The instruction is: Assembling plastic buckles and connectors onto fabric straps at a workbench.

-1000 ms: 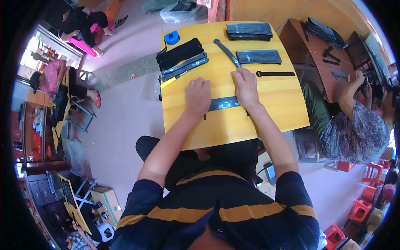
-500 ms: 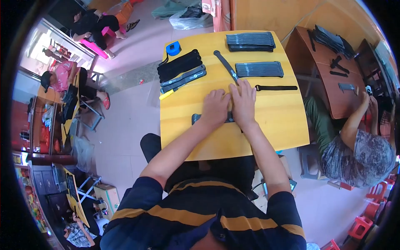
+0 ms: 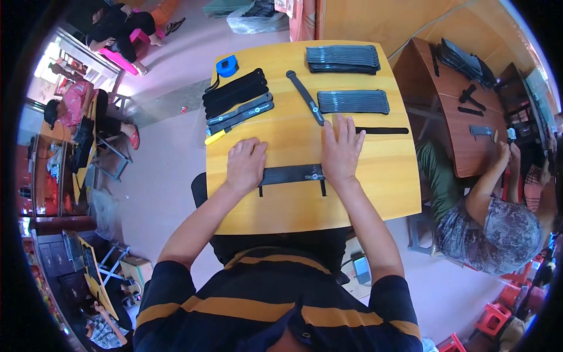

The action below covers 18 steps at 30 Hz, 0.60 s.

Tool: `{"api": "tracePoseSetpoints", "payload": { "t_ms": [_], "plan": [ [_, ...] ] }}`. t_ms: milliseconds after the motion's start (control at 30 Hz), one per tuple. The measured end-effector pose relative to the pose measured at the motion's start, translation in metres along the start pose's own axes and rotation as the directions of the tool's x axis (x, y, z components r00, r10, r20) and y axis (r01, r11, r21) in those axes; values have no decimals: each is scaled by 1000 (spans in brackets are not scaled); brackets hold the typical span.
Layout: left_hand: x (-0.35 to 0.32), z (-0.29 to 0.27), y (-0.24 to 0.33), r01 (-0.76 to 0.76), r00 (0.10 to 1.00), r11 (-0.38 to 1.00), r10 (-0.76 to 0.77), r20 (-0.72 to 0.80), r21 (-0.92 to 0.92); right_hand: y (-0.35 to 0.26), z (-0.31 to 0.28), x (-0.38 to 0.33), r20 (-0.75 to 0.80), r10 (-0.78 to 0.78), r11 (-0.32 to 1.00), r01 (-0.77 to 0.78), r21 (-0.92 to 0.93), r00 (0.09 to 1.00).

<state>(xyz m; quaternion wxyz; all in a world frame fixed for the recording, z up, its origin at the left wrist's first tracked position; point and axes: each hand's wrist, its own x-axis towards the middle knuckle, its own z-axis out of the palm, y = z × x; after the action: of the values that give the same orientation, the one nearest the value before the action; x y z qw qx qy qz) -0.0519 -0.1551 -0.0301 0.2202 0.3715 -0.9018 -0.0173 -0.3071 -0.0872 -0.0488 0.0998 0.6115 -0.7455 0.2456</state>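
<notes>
A dark grey strap (image 3: 290, 174) with a small pale printed mark lies crosswise on the yellow table (image 3: 281, 214). Two short, thin black strips (image 3: 323, 188) stick out below it toward me. My left hand (image 3: 246, 165) rests palm down at the strap's left end, fingers slightly bent and apart. Flat over its right end is my right hand (image 3: 341, 154), fingers stretched out. Just beyond the right fingertips are a single grey strap (image 3: 305, 97), set at a slant, and a narrow black strap (image 3: 384, 131). Both strap ends are hidden by my hands.
Neat grey strap stacks (image 3: 343, 59) occupy the far right of the table. At the far left lie black straps (image 3: 234, 92), a blue tape measure (image 3: 226, 66) and a yellow-handled tool (image 3: 216, 137). A person (image 3: 495, 226) works at a brown table (image 3: 457, 117) on the right.
My hands have moved apart, the left one sliding left, uncovering the strap's middle. The view has shifted slightly, with the table now a little further left.
</notes>
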Motion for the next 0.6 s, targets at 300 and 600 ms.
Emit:
{"api": "tracePoseSetpoints", "payload": {
  "t_ms": [300,600],
  "plan": [
    [-5,3,-3,18,997,999,-21,-79,-33,44,-17,11,-109,43,996,-51,-76,993],
    [-7,7,-11,-10,989,988,-13,-148,-155,76,-20,14,17,141,990,-141,-14,990]
  ]
}}
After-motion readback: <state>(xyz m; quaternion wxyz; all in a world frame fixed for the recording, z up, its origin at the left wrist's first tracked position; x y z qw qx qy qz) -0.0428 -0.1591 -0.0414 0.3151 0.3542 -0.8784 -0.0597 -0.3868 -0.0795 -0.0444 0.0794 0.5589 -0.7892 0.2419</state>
